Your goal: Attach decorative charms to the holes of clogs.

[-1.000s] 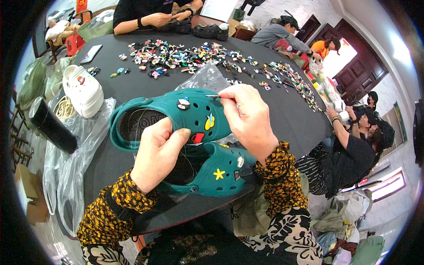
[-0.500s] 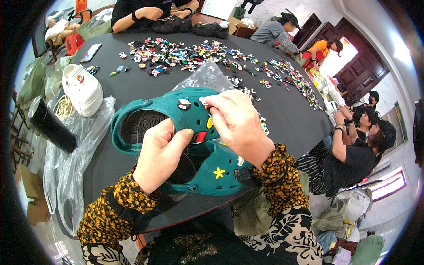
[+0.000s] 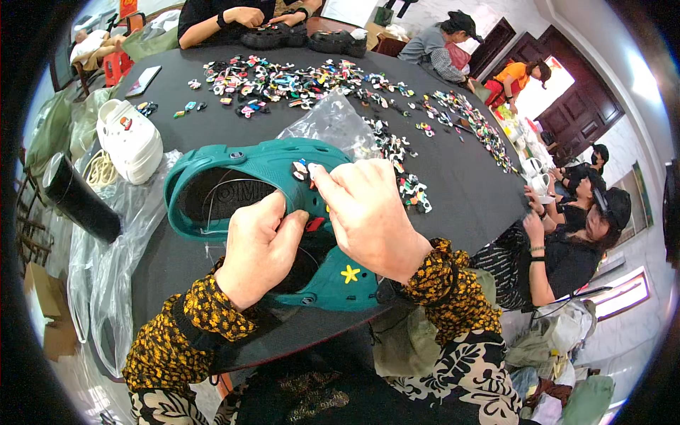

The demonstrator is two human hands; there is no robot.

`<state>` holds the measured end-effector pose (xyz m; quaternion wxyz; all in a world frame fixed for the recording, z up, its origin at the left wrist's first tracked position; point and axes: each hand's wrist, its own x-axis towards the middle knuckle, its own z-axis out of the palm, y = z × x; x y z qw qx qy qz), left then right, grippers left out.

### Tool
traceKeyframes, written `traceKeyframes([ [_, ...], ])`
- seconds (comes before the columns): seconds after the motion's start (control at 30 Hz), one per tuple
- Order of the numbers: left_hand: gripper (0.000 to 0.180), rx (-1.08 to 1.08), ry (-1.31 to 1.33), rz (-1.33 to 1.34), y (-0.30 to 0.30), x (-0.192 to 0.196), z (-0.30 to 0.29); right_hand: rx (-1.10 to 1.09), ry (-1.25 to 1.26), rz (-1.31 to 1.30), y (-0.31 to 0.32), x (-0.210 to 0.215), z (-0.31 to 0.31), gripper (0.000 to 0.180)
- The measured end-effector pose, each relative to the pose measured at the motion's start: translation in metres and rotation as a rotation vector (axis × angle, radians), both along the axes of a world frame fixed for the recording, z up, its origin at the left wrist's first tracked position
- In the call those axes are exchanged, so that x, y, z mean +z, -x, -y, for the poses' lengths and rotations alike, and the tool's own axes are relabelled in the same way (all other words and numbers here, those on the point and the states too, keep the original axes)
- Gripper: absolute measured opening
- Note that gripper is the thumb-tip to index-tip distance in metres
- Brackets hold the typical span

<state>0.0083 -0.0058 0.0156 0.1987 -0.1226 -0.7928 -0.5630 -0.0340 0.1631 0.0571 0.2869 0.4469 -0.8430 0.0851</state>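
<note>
Two teal foam clogs lie stacked at the near edge of a round black table [image 3: 460, 177]. My left hand [image 3: 258, 244] grips the side of the upper clog [image 3: 234, 177] near its opening. My right hand [image 3: 365, 212] presses with its fingertips on the top of that clog, beside a small black-and-white charm [image 3: 301, 170] and a red one. The lower clog [image 3: 340, 280] carries a yellow star charm [image 3: 349, 273] and lies partly under my hands.
Several small colourful charms [image 3: 297, 81] are spread across the table's far half. A clear plastic bag [image 3: 333, 124] lies behind the clogs, a white clog [image 3: 131, 138] and a black cylinder [image 3: 81, 202] at left. Other people sit around the table's far and right sides.
My right hand has slid left across the top of the upper clog, covering the yellow charm seen earlier. The left hand has kept its grip on the clog.
</note>
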Motion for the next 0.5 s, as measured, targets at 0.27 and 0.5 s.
traceKeyframes([
  [0.27, 0.02, 0.009, 0.107, -0.039, -0.001, 0.003, 0.001, 0.005, -0.081, 0.009, -0.002, -0.003, 0.004, 0.045],
  [0.5, 0.018, -0.038, 0.066, 0.047, 0.005, -0.002, 0.004, 0.06, -0.015, 0.089, 0.018, 0.009, -0.01, 0.031],
])
